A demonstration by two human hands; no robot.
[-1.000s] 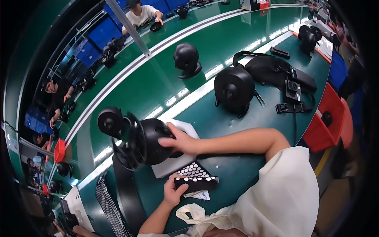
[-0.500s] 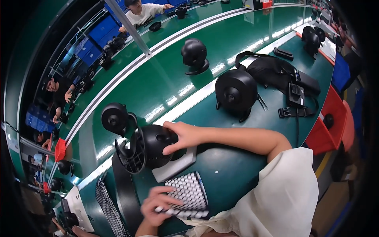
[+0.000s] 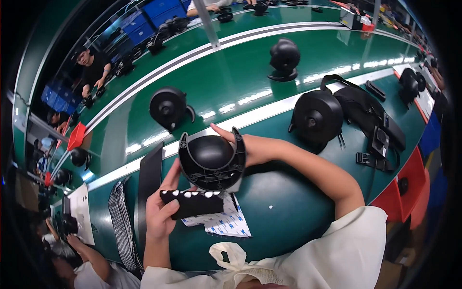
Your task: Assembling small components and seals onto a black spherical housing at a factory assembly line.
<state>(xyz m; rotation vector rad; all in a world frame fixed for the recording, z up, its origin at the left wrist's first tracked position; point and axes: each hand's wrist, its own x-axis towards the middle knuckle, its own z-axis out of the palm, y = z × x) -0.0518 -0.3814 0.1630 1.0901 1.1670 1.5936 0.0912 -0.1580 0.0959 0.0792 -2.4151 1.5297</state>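
Note:
My right hand point(image 3: 256, 148) grips the far right side of a round black plastic housing point(image 3: 210, 153), whose ribbed, crescent-shaped base faces me. Its fingers are partly hidden behind the housing. Just below, my left hand point(image 3: 161, 209) pinches a folded sheet of round pads point(image 3: 199, 204) under its thumb. The dark side of this sheet faces me, white dots line its upper edge, and its printed white backing point(image 3: 228, 224) hangs down over the table. Left fingertips reach up to the housing's left side; whether they touch it I cannot tell.
More black housings stand around: one point(image 3: 168, 108) beyond my hands, one point(image 3: 284, 60) farther off, a larger one point(image 3: 317, 123) at right. A black bag point(image 3: 358, 108) lies beside that. Left are a dotted strip point(image 3: 120, 219) and a dark flat band point(image 3: 150, 178). Red bins point(image 3: 402, 192) flank the right edge.
The housing has turned so its ribbed base faces me. My left hand has brought the sheet up to it, the sheet now folded with its dark side showing. The whole view has shifted.

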